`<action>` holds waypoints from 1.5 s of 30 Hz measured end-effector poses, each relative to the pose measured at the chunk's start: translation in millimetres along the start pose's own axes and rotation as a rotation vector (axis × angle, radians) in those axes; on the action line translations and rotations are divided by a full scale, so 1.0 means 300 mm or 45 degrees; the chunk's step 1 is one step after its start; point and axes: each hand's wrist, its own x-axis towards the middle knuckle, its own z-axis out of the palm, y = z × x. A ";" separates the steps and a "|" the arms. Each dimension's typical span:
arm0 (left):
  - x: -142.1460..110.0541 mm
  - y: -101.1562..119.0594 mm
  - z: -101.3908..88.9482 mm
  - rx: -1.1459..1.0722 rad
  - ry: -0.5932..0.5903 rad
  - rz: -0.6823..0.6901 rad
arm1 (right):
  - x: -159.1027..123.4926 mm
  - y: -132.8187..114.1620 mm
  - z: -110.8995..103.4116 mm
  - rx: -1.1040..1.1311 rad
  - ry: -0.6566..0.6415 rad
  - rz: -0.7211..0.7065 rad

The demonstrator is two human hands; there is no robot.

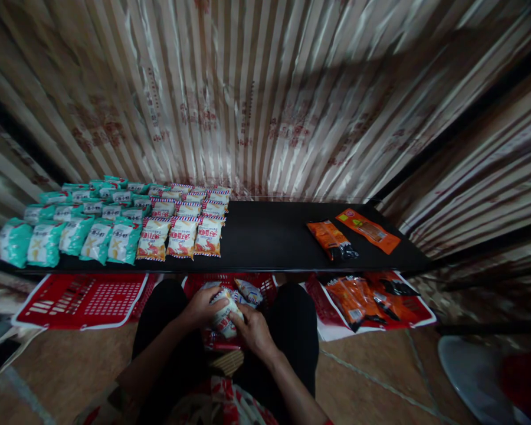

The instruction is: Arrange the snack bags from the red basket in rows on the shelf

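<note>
Between my knees, my left hand point(203, 307) and my right hand point(253, 327) are closed on the two sides of one small snack bag point(225, 316) with red lettering on white. Under it, a red basket point(265, 284) holds more bags of the same look, such as a snack bag point(249, 291) just beyond my right fingers. Rows of matching snack bags point(183, 236) stand on the black shelf ahead. Left of them are rows of teal and white snack bags point(95, 239).
The black shelf point(265, 236) also carries an orange and black packet point(331, 239) and a flat orange packet point(368, 230). Below it are a red basket point(88, 301) at left and a red basket with orange packets point(358, 298) at right. A striped curtain point(248, 88) hangs behind.
</note>
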 end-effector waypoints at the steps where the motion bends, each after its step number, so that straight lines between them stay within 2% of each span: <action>1: 0.002 0.001 -0.007 -0.040 -0.007 -0.007 | 0.003 -0.003 -0.001 0.021 0.001 0.003; 8: 0.005 0.000 -0.059 -0.494 -0.207 -0.012 | 0.012 0.017 0.012 0.289 0.057 0.132; 10: 0.007 -0.005 -0.066 -0.557 -0.221 -0.030 | 0.014 0.027 0.014 0.398 0.069 0.187; 15: 0.020 0.000 -0.040 -0.634 -0.034 -0.181 | 0.027 0.029 0.003 0.577 0.124 0.283; 19: 0.030 0.039 0.016 -0.900 0.095 -0.288 | 0.040 0.015 -0.016 0.728 0.201 0.339; 23: 0.051 0.079 0.073 -1.131 0.117 -0.211 | 0.064 0.004 -0.044 0.839 0.259 0.395; 29: 0.137 0.085 0.145 -1.203 0.176 -0.104 | 0.129 0.012 -0.107 0.840 0.339 0.379; 32: 0.184 0.105 0.163 -1.217 0.210 -0.108 | 0.171 0.018 -0.139 0.783 0.377 0.348; 38: 0.257 0.157 0.150 -1.188 0.271 -0.134 | 0.232 0.008 -0.193 0.707 0.382 0.344; 45: 0.361 0.133 0.139 -0.994 0.408 -0.075 | 0.282 0.006 -0.255 0.535 0.344 0.226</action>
